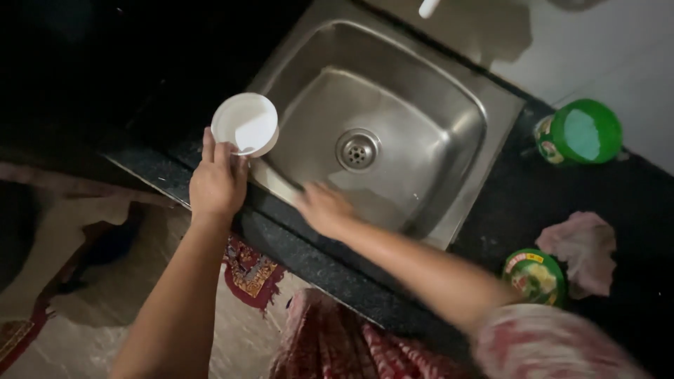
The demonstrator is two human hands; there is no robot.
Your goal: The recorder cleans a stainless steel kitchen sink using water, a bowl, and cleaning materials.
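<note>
Your right hand [323, 208], blurred over the steel sink's [449, 98] front rim, shows no finger state I can tell. Your left hand [217, 184] pinches the small round white plastic bowl [245, 124] at the sink's left corner; it is likely light and slick, so hold its rim.

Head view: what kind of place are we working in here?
Most likely a home kitchen counter. A steel sink with a drain sits in a dark stone countertop, and an open green tub of cleaning paste stands nearby. The left hand holds a white bowl.
</note>
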